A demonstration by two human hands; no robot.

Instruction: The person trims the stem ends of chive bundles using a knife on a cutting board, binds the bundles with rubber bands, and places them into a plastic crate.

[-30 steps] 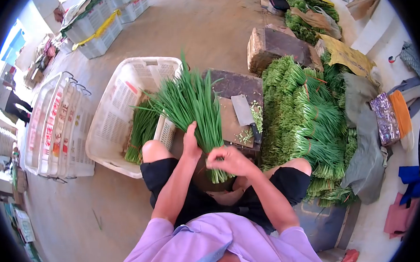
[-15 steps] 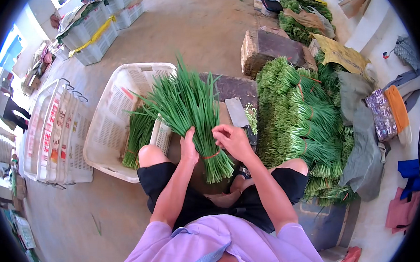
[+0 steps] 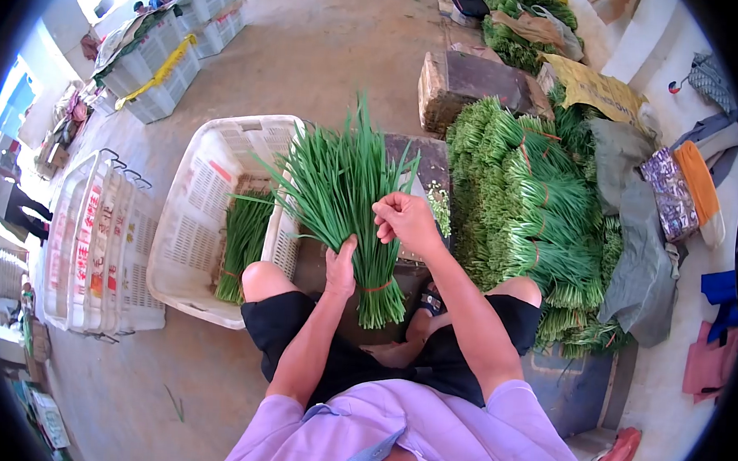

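A bundle of green chives (image 3: 338, 175) with a red band round its cut ends is held over my lap, leaves pointing away from me. My left hand (image 3: 341, 267) is wrapped round it from the left, above the band. On the right side of the leaves, my right hand (image 3: 407, 224) is closed in a pinch; what its fingertips hold, if anything, cannot be made out. Beyond the bundle, a dark board (image 3: 427, 155) carries pale trimmings (image 3: 438, 207). Another chive bundle (image 3: 246, 232) lies inside the white plastic basket (image 3: 189, 183) at left.
Banded chives (image 3: 553, 215) are piled high on my right, beside a grey cloth (image 3: 640, 278). A worn box (image 3: 477, 86) stands past the board. Stacked white crates (image 3: 105, 246) stand at far left, with more crates (image 3: 165, 69) behind.
The chive bundle has swung more upright and a little to the right, covering more of the flat blade behind it. My right hand's fingers have drawn together into a tighter pinch.
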